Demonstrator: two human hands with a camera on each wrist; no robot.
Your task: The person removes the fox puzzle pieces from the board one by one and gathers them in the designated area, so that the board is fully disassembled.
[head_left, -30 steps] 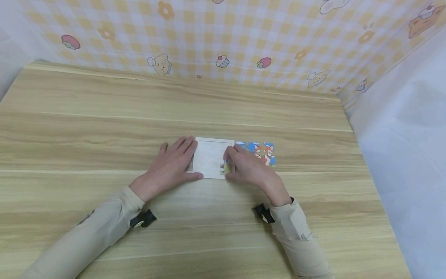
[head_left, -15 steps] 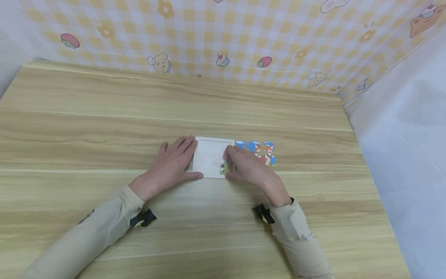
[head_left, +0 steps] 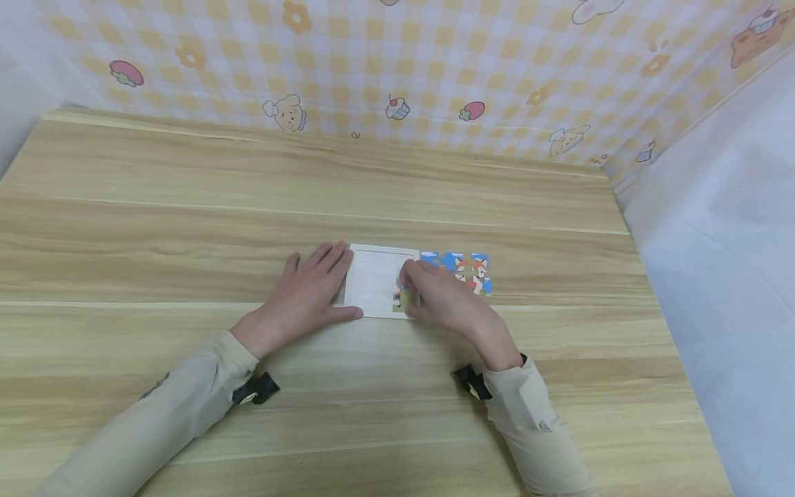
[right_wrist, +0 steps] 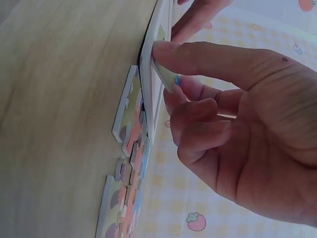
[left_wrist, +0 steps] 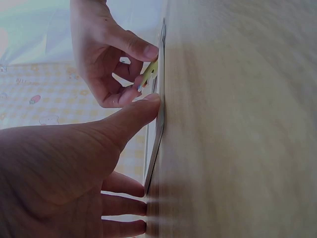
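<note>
A shallow white puzzle tray [head_left: 373,276] lies on the wooden table. My left hand [head_left: 301,293] rests against its left side, fingers spread straight at the far left corner and thumb on the near rim. At the tray's lower right corner, my right hand [head_left: 450,297] pinches a green jigsaw piece [head_left: 406,299] between thumb and fingers. The right wrist view shows this piece [right_wrist: 166,77] tilted, one edge raised from the tray. More jigsaw pieces [head_left: 479,266], with a fox picture and blue sky, lie just right of the tray, partly hidden by the right hand.
The wood-grain table [head_left: 186,207] extends around the tray on all sides. A yellow checked cloth [head_left: 348,69] hangs behind its far edge, and white sheeting [head_left: 714,241] stands along the right. A black wrist device [head_left: 472,382] sits by each sleeve cuff.
The right thumb has shifted slightly to the right along the tray's near corner. The left hand and the pieces beside the tray look the same.
</note>
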